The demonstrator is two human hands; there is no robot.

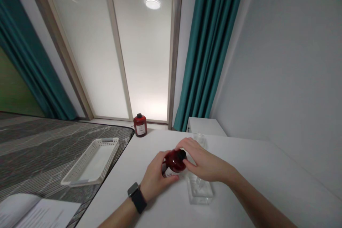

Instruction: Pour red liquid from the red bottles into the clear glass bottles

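Note:
My left hand [158,176] is wrapped round a dark red bottle [173,163] with a white label, tilted with its top toward the right. My right hand [203,160] has its thumb and fingers closed about the bottle's black cap [182,154]. Below my right hand, a clear plastic container [201,196] rests on the white table [240,192]; its far part is hidden by the hand. Another clear object [200,139] shows just behind that hand, too faint to name. A second red bottle [140,128], black-capped and upright, stands at the table's far left corner.
Left of the table, a white perforated basket [103,169] lies on a grey patterned surface [53,149]. An open book [42,212] is at the lower left. Beyond the table stand a white cabinet [205,126], a teal curtain [205,53] and frosted sliding doors [144,60].

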